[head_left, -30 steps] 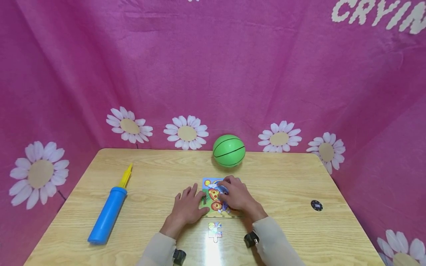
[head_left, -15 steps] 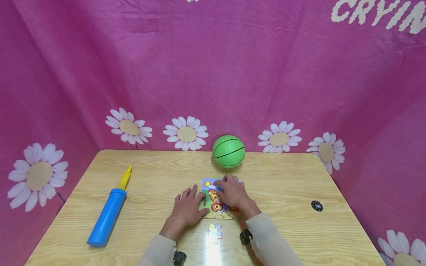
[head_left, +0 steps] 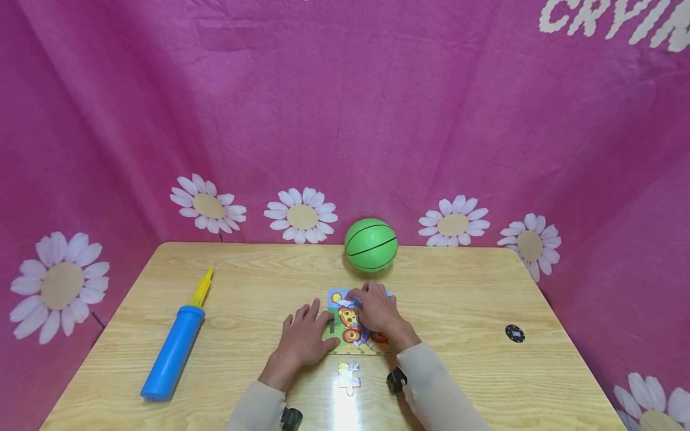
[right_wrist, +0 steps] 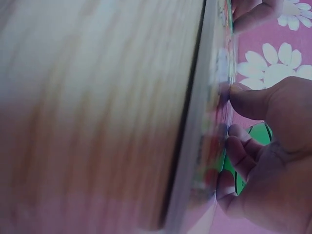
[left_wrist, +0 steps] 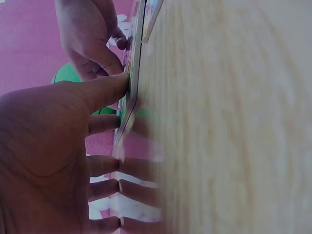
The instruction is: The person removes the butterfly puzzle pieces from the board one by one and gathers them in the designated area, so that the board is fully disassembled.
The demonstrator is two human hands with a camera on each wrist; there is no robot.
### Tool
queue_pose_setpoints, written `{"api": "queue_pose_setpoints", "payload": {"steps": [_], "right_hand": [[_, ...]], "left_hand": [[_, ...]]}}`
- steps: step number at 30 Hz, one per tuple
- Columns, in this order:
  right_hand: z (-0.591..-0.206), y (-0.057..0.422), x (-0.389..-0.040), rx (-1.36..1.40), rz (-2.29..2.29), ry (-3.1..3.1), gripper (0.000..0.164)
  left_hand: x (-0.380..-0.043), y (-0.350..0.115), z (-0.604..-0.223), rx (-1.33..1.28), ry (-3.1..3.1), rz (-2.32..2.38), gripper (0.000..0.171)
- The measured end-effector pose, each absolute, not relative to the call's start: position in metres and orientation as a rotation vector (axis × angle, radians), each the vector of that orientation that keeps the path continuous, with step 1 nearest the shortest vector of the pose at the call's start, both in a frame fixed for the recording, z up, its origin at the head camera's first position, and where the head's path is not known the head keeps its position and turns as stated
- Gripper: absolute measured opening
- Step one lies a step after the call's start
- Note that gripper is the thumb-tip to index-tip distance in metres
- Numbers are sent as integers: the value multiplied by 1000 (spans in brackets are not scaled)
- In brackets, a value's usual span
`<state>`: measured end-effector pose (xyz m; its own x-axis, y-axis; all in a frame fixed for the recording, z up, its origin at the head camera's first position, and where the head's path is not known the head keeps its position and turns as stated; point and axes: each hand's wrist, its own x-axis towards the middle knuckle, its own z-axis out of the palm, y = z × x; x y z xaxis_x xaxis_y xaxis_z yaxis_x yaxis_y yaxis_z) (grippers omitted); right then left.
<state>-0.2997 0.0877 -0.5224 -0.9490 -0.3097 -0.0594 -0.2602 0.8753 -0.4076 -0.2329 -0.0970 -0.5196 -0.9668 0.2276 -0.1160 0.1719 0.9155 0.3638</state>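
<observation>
A square jigsaw puzzle board [head_left: 347, 318] with a bright cartoon picture lies flat on the table. My left hand [head_left: 300, 340] lies at its left side, thumb and index finger touching the left part and the other fingers spread on the tabletop. Over the upper right part of the board is my right hand [head_left: 380, 310]. In the right wrist view, its thumb [right_wrist: 251, 101] and bent fingertips touch the picture surface, with no piece visible lifted between them. That hand hides much of the board's upper right. A loose puzzle piece [head_left: 349, 377] lies just in front of the board.
Behind the board, a green ball [head_left: 371, 245] with black lines stands near the back edge. A blue hand pump [head_left: 175, 353] with a yellow nozzle lies at the left. On the right is a black round chip [head_left: 514, 333]. A pink flowered cloth [head_left: 345, 120] hangs behind the wooden table [head_left: 458, 371].
My right hand has shifted slightly left over the board, its thumb now nearer the upper edge of the picture. The left hand and the loose puzzle piece stay where they were.
</observation>
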Motion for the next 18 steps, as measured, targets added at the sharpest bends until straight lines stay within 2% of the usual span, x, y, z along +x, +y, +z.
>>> {"api": "queue_pose_setpoints", "payload": {"steps": [18], "right_hand": [[-518,85,-305,-370,-617,2853,34]], "left_hand": [[-234,-97,-519,305,2905,549,56]]}}
